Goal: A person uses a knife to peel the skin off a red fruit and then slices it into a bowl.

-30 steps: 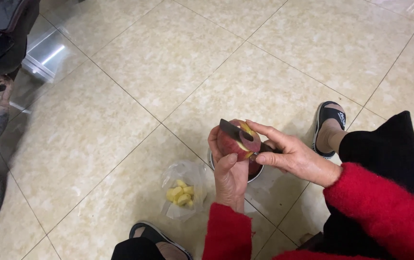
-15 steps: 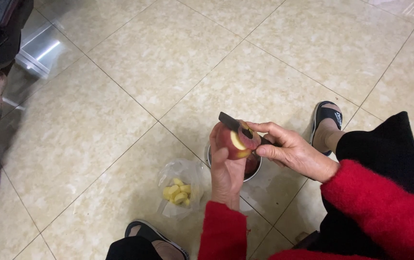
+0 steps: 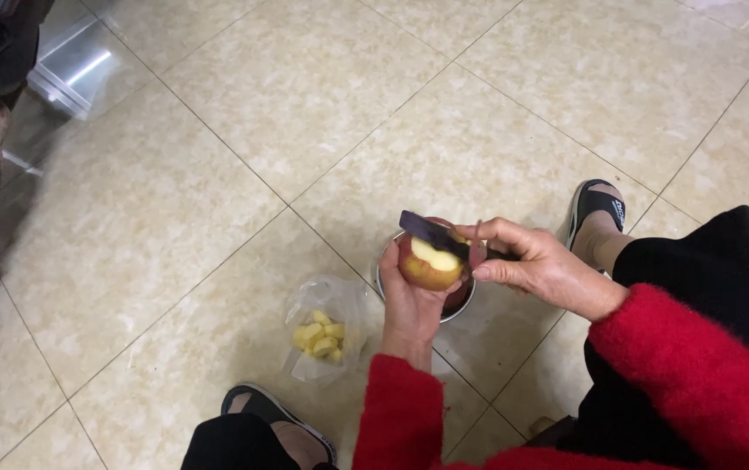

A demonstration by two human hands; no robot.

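**Peeling over the bowl**

While my left hand (image 3: pixel 411 300) cups one apple (image 3: pixel 431 265) above a mostly hidden bowl (image 3: pixel 462 305), my right hand (image 3: pixel 536 270) pinches one knife (image 3: pixel 431 233), handle concealed, blade on the pale flesh. One bag (image 3: pixel 322 326) holds yellow chunks, uncountable.

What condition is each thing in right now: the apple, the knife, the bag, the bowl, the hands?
Apple: partly peeled, pale flesh showing.
Knife: dark blade laid against the apple.
Left hand: cupping the apple from below.
Right hand: gripping the knife.
Plastic bag: open, yellow pieces inside.
Metal bowl: on the floor, mostly hidden.
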